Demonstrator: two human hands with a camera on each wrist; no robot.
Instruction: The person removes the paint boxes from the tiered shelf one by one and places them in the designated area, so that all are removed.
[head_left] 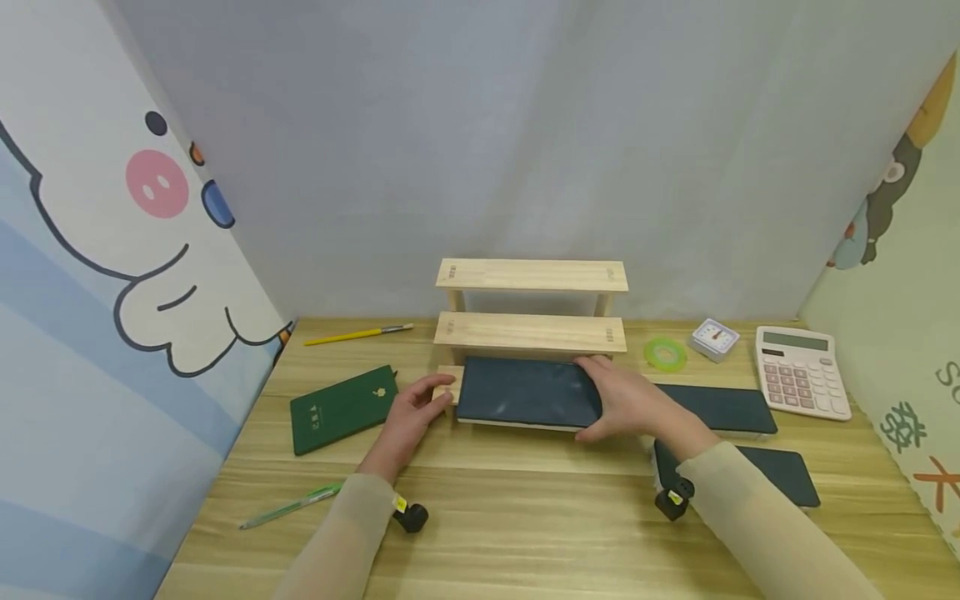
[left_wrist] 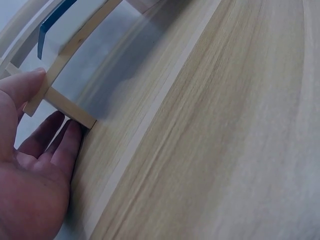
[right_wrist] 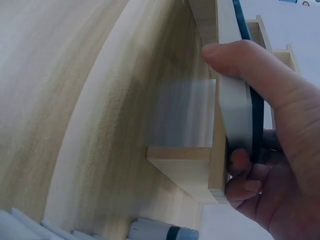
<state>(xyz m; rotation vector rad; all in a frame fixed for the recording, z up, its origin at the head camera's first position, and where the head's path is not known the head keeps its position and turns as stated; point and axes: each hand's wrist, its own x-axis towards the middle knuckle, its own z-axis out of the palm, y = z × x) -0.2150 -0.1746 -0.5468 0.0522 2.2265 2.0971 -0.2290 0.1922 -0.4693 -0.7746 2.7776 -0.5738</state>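
1. Block (head_left: 528,392), navy top, white side; centre of head frame; sits on lowest board of rack (head_left: 528,331), its left end short of that board's left end.
2. Right hand (head_left: 626,400) grips block's right end; part-closed, thumb along front side, fingers curled behind in right wrist view.
3. Left hand (head_left: 408,417) pinches rack's lowest board at its left end; thumb on board, fingers bent under it beside the leg in left wrist view.
4. Left of head frame: green notebook (head_left: 345,408) near left hand; brush (head_left: 358,335) above it; pen (head_left: 292,507) lower left, partly behind the sleeve.
5. Right of head frame: two more navy blocks, upper one (head_left: 716,408) and lower one (head_left: 780,475), both partly behind right arm; tape (head_left: 665,354), dial (head_left: 714,337) and calculator (head_left: 802,375) above them; all on wood-grain table (head_left: 525,533).
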